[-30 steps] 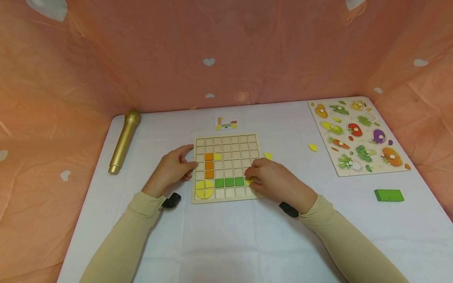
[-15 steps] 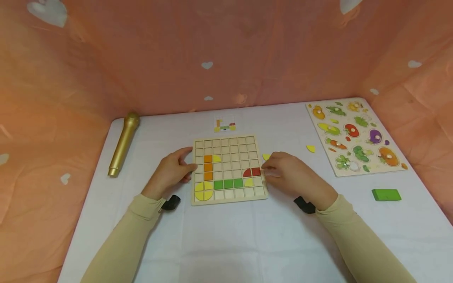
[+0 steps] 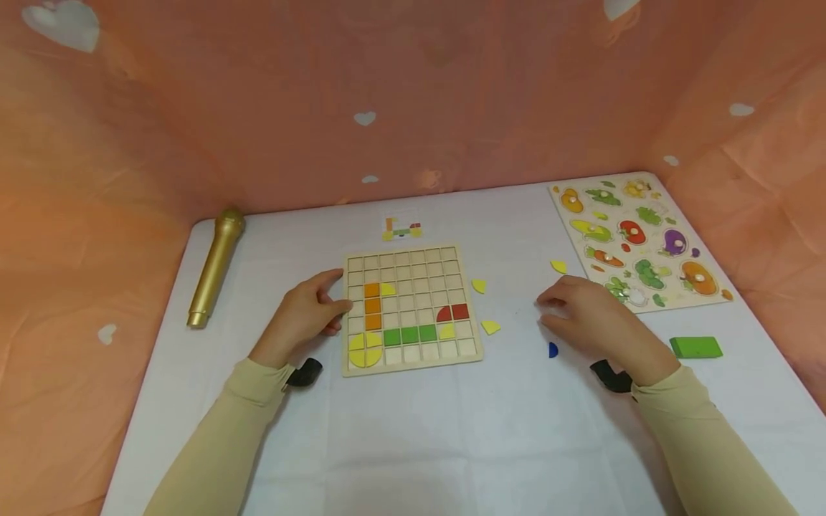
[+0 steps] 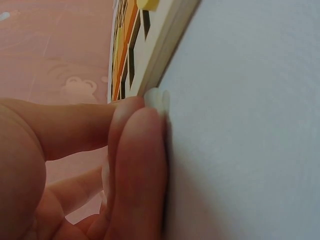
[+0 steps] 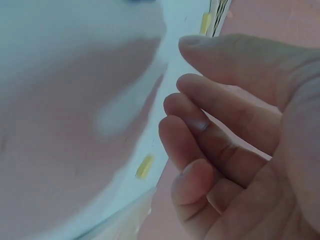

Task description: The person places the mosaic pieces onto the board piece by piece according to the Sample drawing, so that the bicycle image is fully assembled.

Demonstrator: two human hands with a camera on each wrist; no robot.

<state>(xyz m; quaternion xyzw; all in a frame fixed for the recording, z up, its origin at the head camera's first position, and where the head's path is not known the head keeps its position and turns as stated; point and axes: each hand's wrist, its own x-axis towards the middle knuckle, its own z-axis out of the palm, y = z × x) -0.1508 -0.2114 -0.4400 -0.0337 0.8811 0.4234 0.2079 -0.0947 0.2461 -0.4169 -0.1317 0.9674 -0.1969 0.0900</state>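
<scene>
A wooden grid board (image 3: pixel 413 308) lies flat on the white table. On it sit orange squares (image 3: pixel 373 306), green squares (image 3: pixel 409 335), a round of yellow quarter pieces (image 3: pixel 366 350) and two red pieces (image 3: pixel 452 312) near the right edge. My left hand (image 3: pixel 302 315) touches the board's left edge with thumb and forefinger; the left wrist view shows fingertips (image 4: pixel 142 135) against its side. My right hand (image 3: pixel 590 322) is over the table right of the board, fingers loosely bent, holding nothing. A blue half-round piece (image 3: pixel 553 350) and a yellow quarter piece (image 3: pixel 558 266) lie near it.
Two more yellow quarter pieces (image 3: pixel 484 307) lie beside the board. A pattern card (image 3: pixel 401 227) lies behind it. A vegetable puzzle board (image 3: pixel 642 244) and green block (image 3: pixel 696 347) are at right, a gold microphone (image 3: pixel 217 269) at left.
My right hand has left the board and moved rightward, uncovering a red square, yellow pieces and the blue piece. My left hand stays at the board's edge.
</scene>
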